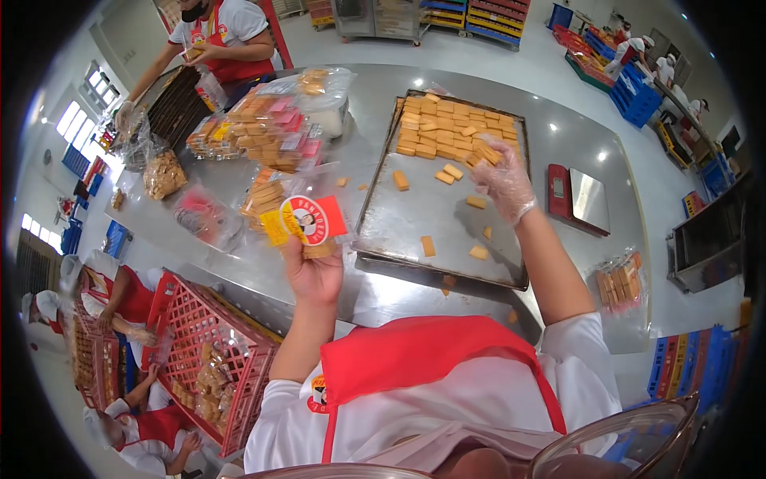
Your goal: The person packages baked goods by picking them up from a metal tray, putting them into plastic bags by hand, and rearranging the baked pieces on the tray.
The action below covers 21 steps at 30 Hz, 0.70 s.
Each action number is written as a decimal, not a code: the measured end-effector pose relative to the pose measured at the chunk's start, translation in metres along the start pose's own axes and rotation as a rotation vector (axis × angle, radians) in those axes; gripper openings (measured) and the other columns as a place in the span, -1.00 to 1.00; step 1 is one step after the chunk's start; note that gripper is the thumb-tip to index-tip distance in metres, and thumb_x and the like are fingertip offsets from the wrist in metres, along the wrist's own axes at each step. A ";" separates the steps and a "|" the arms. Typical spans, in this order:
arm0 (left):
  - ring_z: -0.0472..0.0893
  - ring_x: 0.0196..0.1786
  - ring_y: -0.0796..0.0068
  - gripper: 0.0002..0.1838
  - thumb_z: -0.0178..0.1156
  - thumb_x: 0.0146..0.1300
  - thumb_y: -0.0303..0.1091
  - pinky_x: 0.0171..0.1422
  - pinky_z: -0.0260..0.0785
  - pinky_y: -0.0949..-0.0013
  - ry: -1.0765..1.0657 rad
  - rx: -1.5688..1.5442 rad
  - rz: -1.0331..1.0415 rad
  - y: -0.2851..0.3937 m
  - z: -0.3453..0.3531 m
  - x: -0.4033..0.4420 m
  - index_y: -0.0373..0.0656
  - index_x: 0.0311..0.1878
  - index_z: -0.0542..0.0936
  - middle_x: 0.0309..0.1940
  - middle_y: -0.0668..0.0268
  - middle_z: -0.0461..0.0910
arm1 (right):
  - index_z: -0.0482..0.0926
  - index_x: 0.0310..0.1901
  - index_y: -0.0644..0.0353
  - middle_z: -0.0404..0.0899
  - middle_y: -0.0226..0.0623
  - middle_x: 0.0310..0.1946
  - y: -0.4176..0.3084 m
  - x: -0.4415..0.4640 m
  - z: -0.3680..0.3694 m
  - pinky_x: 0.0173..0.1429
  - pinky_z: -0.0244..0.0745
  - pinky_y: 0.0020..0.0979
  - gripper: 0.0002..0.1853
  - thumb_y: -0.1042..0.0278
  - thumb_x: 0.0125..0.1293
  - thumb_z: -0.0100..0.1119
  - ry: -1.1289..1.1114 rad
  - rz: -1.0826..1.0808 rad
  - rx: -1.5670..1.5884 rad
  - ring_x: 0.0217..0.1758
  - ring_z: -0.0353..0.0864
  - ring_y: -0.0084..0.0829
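My left hand (314, 278), bare, is closed on a clear bag of biscuits (321, 249) with a red and yellow label facing up. My right hand (511, 190), in a clear plastic glove, grips several biscuits (483, 154) above a dark-rimmed baking tray (447, 257). Rows of golden rectangular biscuits (435, 124) fill the tray's far part. Loose ones and broken pieces (479, 252) lie scattered nearer to me. Beyond my left hand, filled bags (275, 128) with pink and red labels are piled up.
A red scale (561, 191) with a steel plate sits right of the tray. A packed bag (620, 283) lies at the table's right edge. Bagged crumbs (164, 176) lie at left. A red crate (259, 351) stands below left. A co-worker (227, 40) works across the steel table (383, 307).
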<state>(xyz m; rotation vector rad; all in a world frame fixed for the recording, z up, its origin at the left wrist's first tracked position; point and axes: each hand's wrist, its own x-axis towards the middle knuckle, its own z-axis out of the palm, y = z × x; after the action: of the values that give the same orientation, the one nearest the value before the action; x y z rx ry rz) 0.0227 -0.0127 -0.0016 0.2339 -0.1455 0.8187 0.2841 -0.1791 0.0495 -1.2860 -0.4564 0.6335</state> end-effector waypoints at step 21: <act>0.35 0.16 0.32 -0.54 0.00 0.20 -0.25 0.21 0.22 0.11 -0.061 0.034 -0.097 -0.009 0.018 -0.006 -0.08 0.17 0.24 0.12 0.28 0.34 | 0.33 0.03 0.18 0.26 -0.35 0.00 -0.016 -0.057 0.104 -0.30 0.42 -0.52 -0.58 0.53 0.10 0.11 -0.681 0.058 -0.065 -0.28 0.44 -0.58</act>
<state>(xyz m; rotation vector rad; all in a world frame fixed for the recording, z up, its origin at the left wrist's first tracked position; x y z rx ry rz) 0.0246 -0.0273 0.0127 0.2957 -0.1764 0.7184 0.1782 -0.1429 0.0909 -1.1239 -1.0044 1.1166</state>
